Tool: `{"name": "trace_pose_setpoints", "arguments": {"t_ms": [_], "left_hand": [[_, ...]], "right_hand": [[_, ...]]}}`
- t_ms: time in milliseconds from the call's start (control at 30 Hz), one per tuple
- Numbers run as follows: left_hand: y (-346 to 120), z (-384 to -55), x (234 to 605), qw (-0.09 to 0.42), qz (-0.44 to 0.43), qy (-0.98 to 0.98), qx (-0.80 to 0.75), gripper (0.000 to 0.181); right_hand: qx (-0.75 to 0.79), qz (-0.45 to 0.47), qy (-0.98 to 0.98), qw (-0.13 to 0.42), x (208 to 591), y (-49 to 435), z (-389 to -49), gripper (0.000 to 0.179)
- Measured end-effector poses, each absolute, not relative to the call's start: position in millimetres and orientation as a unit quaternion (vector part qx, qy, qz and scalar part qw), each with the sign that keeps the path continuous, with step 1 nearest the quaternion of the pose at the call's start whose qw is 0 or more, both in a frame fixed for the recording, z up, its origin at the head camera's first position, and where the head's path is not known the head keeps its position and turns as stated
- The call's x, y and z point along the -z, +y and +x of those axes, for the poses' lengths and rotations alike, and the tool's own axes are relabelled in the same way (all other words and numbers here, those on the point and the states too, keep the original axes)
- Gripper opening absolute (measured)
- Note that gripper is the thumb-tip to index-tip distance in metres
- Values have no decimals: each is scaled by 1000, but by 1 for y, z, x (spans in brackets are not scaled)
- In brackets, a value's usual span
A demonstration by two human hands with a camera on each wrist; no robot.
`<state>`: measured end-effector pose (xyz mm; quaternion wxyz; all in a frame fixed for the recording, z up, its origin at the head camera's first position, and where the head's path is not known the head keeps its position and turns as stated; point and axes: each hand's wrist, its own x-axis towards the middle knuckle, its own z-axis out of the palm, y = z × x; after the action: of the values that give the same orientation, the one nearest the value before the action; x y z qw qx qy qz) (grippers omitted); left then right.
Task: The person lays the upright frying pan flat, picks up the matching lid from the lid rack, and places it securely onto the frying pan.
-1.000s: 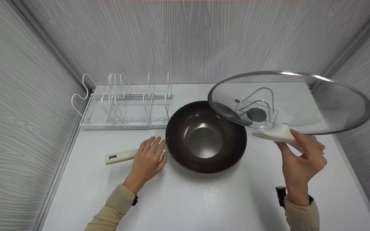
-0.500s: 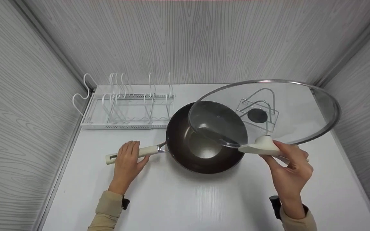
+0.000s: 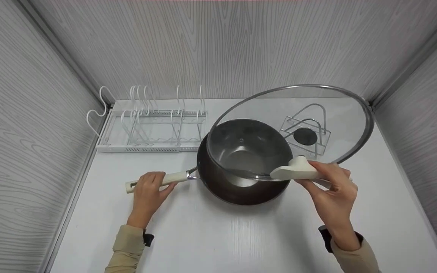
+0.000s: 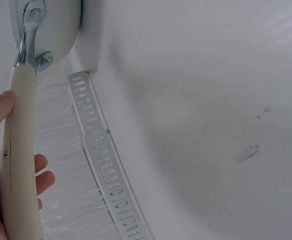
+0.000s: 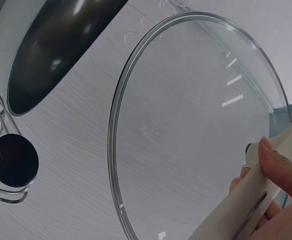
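Note:
A dark wok (image 3: 237,189) with a cream handle (image 3: 175,177) stands on the white table. My left hand (image 3: 147,193) grips that handle near its outer end; in the left wrist view the thumb lies on one side of the handle (image 4: 20,150) and fingertips show on the other. My right hand (image 3: 332,189) holds a large glass lid (image 3: 340,117) by its cream knob (image 3: 296,170). Tilted and raised, the lid overlaps much of the wok in the head view. In the right wrist view the glass lid (image 5: 196,120) appears apart from the wok (image 5: 50,55).
A white wire rack (image 3: 150,148) with upright loops stands at the back left. Behind the lid, at the back right, is a small wire stand (image 3: 323,140) with a dark round disc (image 3: 305,136). Grey wood-grain walls (image 3: 218,49) enclose the table's back and sides.
My left hand has slid left, from beside the wok to the outer part of its handle, and grips it. My right hand has carried the lid left, over the wok, tilting it more upright.

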<state>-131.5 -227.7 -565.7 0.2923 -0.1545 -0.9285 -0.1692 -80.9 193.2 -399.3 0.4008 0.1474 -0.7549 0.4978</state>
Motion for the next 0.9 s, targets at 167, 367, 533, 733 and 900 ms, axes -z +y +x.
{"name": "trace_pose_setpoints", "arguments": {"t_ms": [167, 367, 533, 733, 900], "left_hand": [[-227, -133, 565, 294, -157, -927, 169, 41], [-227, -136, 564, 298, -163, -925, 172, 41], [-229, -136, 564, 301, -162, -922, 181, 41], [-227, -134, 564, 299, -142, -918, 220, 41], [-227, -138, 561, 305, -146, -914, 222, 41]], "right_hand": [[-506, 164, -758, 376, 391, 194, -87, 45], [-515, 160, -772, 337, 392, 201, -102, 47], [-521, 134, -794, 283, 403, 208, -117, 47], [-552, 103, -805, 190, 405, 207, -131, 47], [-556, 64, -822, 110, 405, 207, -145, 47]]}}
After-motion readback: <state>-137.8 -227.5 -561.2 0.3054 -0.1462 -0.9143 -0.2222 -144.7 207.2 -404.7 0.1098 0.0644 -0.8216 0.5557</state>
